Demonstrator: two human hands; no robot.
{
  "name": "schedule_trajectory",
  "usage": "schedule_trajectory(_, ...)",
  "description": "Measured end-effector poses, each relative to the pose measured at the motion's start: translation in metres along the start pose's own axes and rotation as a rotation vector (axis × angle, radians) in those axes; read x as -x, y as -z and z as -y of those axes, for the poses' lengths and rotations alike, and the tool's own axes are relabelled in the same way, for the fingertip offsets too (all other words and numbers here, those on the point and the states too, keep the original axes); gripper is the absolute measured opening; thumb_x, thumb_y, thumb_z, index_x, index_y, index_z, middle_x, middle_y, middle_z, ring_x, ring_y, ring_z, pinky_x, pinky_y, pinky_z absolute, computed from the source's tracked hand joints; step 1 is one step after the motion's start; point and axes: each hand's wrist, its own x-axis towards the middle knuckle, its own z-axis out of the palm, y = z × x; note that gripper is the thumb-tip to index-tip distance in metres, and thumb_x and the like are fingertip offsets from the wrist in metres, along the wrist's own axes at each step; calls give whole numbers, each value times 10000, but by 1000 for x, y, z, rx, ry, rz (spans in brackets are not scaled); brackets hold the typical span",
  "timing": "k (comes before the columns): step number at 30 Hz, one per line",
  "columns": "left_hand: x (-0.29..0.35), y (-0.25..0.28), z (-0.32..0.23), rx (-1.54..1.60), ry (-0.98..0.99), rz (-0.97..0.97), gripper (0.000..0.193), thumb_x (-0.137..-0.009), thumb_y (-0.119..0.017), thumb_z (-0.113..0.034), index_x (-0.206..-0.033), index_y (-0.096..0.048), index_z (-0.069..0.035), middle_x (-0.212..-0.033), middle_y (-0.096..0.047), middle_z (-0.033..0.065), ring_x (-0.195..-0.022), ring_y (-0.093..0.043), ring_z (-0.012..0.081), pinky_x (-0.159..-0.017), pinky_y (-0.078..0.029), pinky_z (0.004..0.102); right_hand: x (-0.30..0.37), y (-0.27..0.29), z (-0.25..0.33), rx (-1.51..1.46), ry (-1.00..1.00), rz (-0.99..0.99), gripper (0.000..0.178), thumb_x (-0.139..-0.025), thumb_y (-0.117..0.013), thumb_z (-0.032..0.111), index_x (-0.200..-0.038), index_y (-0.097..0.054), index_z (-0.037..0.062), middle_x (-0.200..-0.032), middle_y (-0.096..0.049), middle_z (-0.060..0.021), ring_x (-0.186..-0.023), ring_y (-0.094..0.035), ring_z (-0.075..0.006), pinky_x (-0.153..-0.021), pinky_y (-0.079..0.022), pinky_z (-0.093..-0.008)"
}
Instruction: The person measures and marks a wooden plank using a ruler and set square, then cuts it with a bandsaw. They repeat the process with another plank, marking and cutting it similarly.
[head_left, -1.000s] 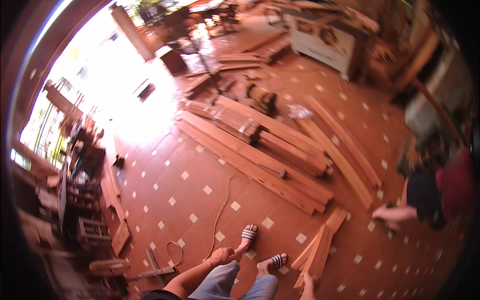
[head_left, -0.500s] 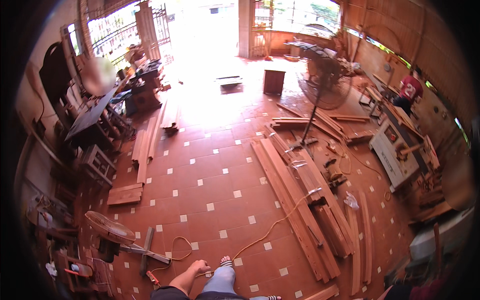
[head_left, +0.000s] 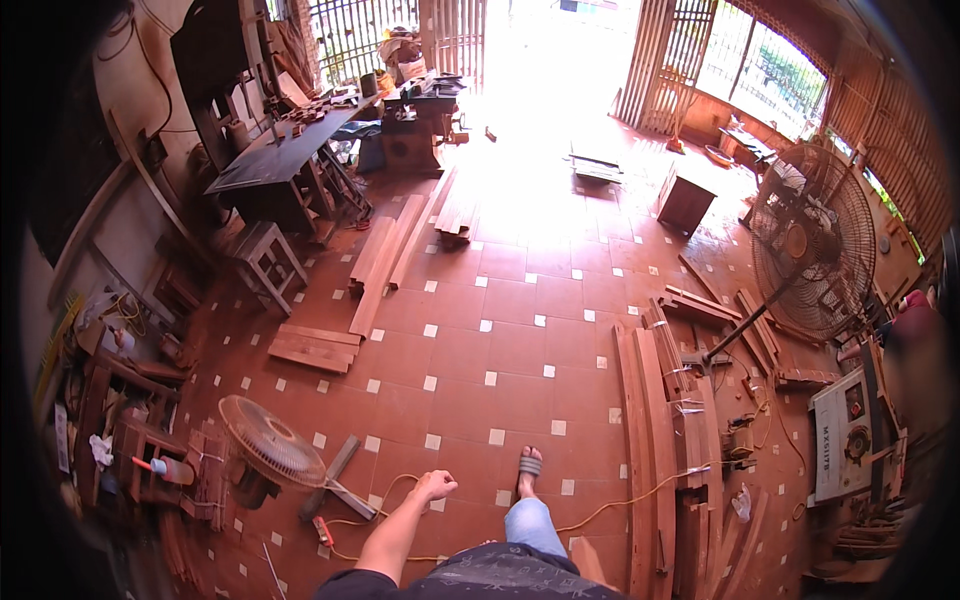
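Observation:
My left hand (head_left: 435, 486) hangs in front of me over the tiled floor (head_left: 465, 400), its fingers loosely curled and nothing showing in them. A yellow cable (head_left: 600, 513) runs along the floor beneath and past it. Nearest to this hand on the floor is a short grey bar (head_left: 350, 498), lying beside a standing fan (head_left: 272, 440). My right hand is out of sight. One sandalled foot (head_left: 528, 468) is stretched forward on the tiles.
Long wooden boards (head_left: 655, 450) lie to the right, near a large fan (head_left: 810, 245) and a machine (head_left: 842, 435). More planks (head_left: 385, 250) lie at left, close to a work table (head_left: 290, 150) and a stool (head_left: 268, 255). A wooden box (head_left: 686, 197) stands farther off.
My view has swung left, so the surroundings sit farther right in it. A sandalled foot now reaches farther forward. My left hand stays low in front, fingers curled.

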Motion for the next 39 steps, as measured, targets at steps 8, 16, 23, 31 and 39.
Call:
schedule_trajectory(8, -102, 70, 45, 258, 430, -199, 382, -888, -762, -442, -1149, -870, -185, -1229, -830, 137, -1169, -787, 328, -1040, -611, 445, -101, 108, 196, 132, -32, 34, 634, -708, -894, 425, -1150, -773, -13, -1015, -785, -170, -938, -780, -307, -815, -614, -444)
schedule_trajectory(16, -153, 126, 60, 549, 715, -196, 338, -879, -816, -397, -1136, -873, -185, -1194, -840, 114, -1150, -794, 287, -1031, -615, 444, -112, 222, 557, -153, 213, 249, 495, -727, -887, 379, -1033, -773, 7, -880, -764, -148, -744, -757, -312, -682, -601, -468)
schedule_trajectory(23, -286, 233, 122, 771, 763, -100, 338, -923, -753, -412, -1066, -884, -135, -996, -852, 84, -856, -812, 237, -894, -640, 379, -9, 257, 900, -458, 576, 533, 518, -762, -875, 354, -1059, -747, -51, -838, -737, -157, -667, -737, -303, -586, -599, -453)
schedule_trajectory(31, -409, 527, 202, 1068, 522, -855, 306, -972, -787, -355, -1050, -812, -60, -842, -793, 39, -738, -744, 142, -681, -587, 331, 172, 280, 1253, -348, 891, 581, 460, -838, -827, 379, -1018, -757, -38, -818, -738, -135, -648, -736, -254, -575, -606, -402)
schedule_trajectory(39, -546, 681, 214, 1218, 487, -992, 303, -1006, -781, -310, -1116, -795, -29, -935, -816, 56, -798, -766, 148, -743, -609, 319, 193, 245, 1647, -162, 1229, 573, 529, -762, -900, 361, -1022, -759, -78, -838, -770, -158, -654, -762, -251, -595, -626, -382)
